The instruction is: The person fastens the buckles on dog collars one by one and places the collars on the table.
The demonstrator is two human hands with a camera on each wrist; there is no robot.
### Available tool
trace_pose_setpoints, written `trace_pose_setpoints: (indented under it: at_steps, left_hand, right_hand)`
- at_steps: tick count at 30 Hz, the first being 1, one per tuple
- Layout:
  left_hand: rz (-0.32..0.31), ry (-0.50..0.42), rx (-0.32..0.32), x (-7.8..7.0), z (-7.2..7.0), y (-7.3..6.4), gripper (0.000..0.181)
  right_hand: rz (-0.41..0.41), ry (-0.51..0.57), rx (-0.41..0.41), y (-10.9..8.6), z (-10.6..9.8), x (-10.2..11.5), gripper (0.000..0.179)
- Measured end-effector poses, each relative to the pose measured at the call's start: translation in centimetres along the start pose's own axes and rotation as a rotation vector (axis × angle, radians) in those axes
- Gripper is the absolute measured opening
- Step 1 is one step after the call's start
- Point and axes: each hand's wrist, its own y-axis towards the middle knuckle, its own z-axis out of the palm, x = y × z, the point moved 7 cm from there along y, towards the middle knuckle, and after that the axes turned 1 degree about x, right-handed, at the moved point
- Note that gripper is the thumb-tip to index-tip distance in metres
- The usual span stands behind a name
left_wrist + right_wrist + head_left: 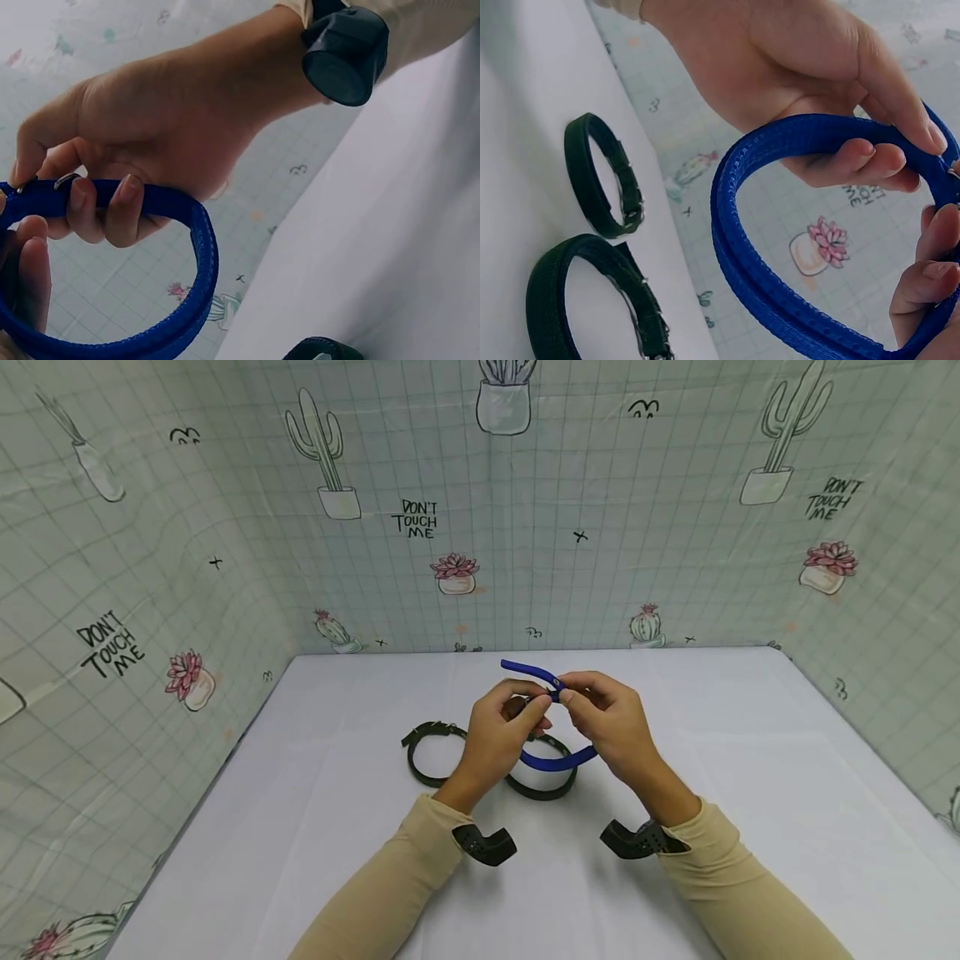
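A blue collar [557, 764], bent into a loop, is up in front of me between both hands. My left hand [498, 722] grips the strap beside its metal buckle, thumb and fingers pinched on it. In the left wrist view, fingers curl around the blue collar [208, 262] near a small metal ring. My right hand [618, 727] pinches the strap close to the buckle, its thumb on top in the right wrist view. The free end of the strap sticks out up and to the left past the fingertips.
Two dark green buckled collars lie on the white table [360, 860]: one left collar [429, 781] beside my left hand, one right collar [542, 794] beneath the blue loop, partly hidden. A patterned cloth [525, 585] hangs behind the table and along both sides.
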Motion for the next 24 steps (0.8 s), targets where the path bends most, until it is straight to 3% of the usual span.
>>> trace_pose_setpoints:
  at_steps: [7, 11, 14, 19, 24]
  left_hand:
    - [0.062, 0.073, -0.011, -0.7, 0.2, 0.0, 0.019]
    - [0.125, 0.097, -0.002, -2.8, 0.5, -0.5, 0.020]
    - [0.151, 0.105, -0.002, -4.1, 0.6, -0.7, 0.019]
    - [0.153, 0.120, 0.013, -4.6, 0.8, -0.7, 0.020]
    - [0.133, 0.138, 0.046, -4.9, 0.9, -0.8, 0.021]
  right_hand:
    - [0.023, 0.036, 0.008, 0.3, -0.1, -0.3, 0.022]
    - [0.007, -0.012, -0.001, 0.1, -0.3, -0.3, 0.020]
    - [-0.069, -0.105, -0.022, 0.1, -0.5, 0.4, 0.019]
    - [-0.246, -0.260, -0.080, 0.0, -0.5, 1.8, 0.024]
    - [-0.271, -0.186, -0.076, -0.3, -0.4, 2.3, 0.027]
